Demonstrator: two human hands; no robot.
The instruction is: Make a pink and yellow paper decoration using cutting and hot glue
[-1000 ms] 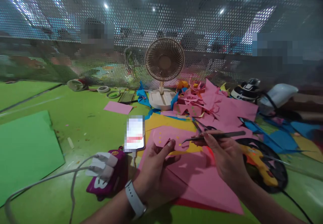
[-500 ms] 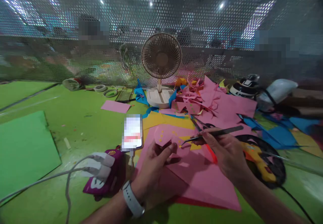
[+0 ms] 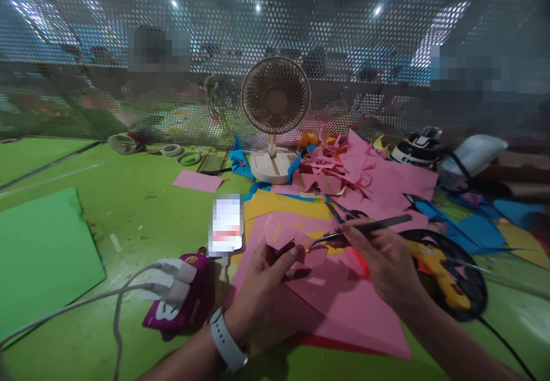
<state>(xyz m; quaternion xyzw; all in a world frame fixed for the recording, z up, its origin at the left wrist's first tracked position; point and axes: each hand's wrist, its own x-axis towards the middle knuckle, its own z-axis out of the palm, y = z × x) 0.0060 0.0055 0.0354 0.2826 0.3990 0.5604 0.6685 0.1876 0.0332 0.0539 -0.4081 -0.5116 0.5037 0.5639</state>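
A piece of pink paper [image 3: 281, 223] dotted with small yellow bits is pinched between the thumb and fingers of my left hand [image 3: 272, 269], over larger pink sheets [image 3: 356, 318]. In my right hand [image 3: 389, 260] is a pair of black tweezers [image 3: 373, 224], held like a pen. Its bent tip is close to the yellow bits near my left thumb; whether it grips one is too small to tell. Scissors [image 3: 336, 212] lie partly hidden behind my right hand. Beside that wrist, a yellow glue gun [image 3: 447, 281] rests on a dark round tray [image 3: 476, 295].
A lit phone [image 3: 226, 226] lies left of the paper, near a purple power block [image 3: 184, 306] with plugs and cables. Behind stands a small fan [image 3: 275, 100] beside heaped pink scraps [image 3: 326, 166]. Tape rolls [image 3: 171, 150] and a green sheet [image 3: 43, 260] are further left.
The tweezers and my right hand have shifted very slightly. My left hand keeps its pinch on the pink paper, and the rest looks the same.
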